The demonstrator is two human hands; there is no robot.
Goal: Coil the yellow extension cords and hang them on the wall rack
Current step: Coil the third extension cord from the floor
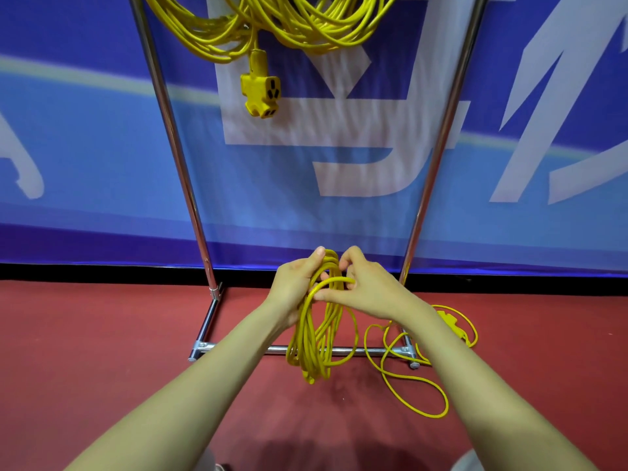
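My left hand (295, 287) grips the top of a coil of yellow extension cord (314, 338), whose loops hang down in front of the rack's lower bar. My right hand (365, 287) pinches a strand of the same cord at the coil's top. From there the cord's loose tail (413, 379) runs in loops over the red floor to a yellow socket end (453, 322) at the right. Other coiled yellow cords (272, 25) hang high on the metal rack (176, 147), with a yellow multi-socket block (261, 93) dangling below them.
The rack's two chrome uprights and its base bar (370, 351) stand on the red floor, right in front of a blue and white banner wall (85, 147). A black strip runs along the wall's foot.
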